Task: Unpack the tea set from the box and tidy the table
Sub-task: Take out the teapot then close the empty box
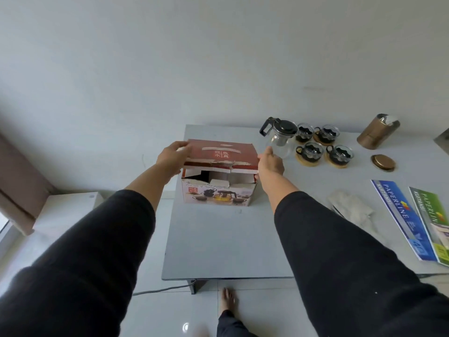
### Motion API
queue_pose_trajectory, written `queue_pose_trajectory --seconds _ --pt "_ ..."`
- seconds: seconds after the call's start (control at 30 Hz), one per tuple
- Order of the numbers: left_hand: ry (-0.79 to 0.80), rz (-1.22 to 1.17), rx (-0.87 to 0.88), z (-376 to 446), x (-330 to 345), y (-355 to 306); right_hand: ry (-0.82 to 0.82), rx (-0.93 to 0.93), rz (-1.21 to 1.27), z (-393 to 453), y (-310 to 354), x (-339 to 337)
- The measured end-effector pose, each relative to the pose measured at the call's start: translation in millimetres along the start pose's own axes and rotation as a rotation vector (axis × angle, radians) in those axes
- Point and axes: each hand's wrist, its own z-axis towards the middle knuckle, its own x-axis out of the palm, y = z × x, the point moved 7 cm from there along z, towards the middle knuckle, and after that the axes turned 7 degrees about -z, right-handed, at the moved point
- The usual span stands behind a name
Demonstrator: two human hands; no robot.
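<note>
The tea set box, printed with a teapot picture, stands at the far left of the grey table. Its red lid flap is partly lowered over the opening. My left hand grips the flap's left edge and my right hand holds its right edge. White cardboard dividers show inside; the rest of the inside is hidden. To the right stand a glass teapot with a black lid and handle, and several glass cups on round wooden coasters.
A bronze canister lies tilted at the back right, its round lid flat in front of it. Crumpled white wrapping and two Paperline paper packs lie at the right. A white cabinet stands left of the table.
</note>
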Motion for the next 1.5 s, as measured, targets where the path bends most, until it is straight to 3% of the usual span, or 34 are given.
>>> queue_pose_trajectory --seconds 0.1,0.3,0.53,0.77,1.13,1.5 --pt "0.028 0.24 0.072 -12.9 7.6 9.2 0.04 -0.005 -0.086 -11.5 -13.9 7.5" --pt "-0.009 0.371 0.163 -19.2 11.3 15.3 0.12 -0.048 -0.161 -19.9 -28.7 11.8" --pt "-0.088 0.481 0.25 -12.5 14.0 30.3 0.018 -0.211 -0.397 -21.4 -25.2 6.4" --pt "-0.139 0.462 0.272 -12.2 14.3 31.0 -0.126 -0.192 -0.373 -22.4 -28.7 -0.7" --pt "-0.179 0.443 0.271 -15.1 11.3 26.6 -0.169 -0.339 -0.513 -18.9 -18.1 2.0" --pt "-0.192 0.495 0.273 -19.2 15.0 26.1 -0.176 -0.331 -0.479 -12.4 -22.8 -1.1"
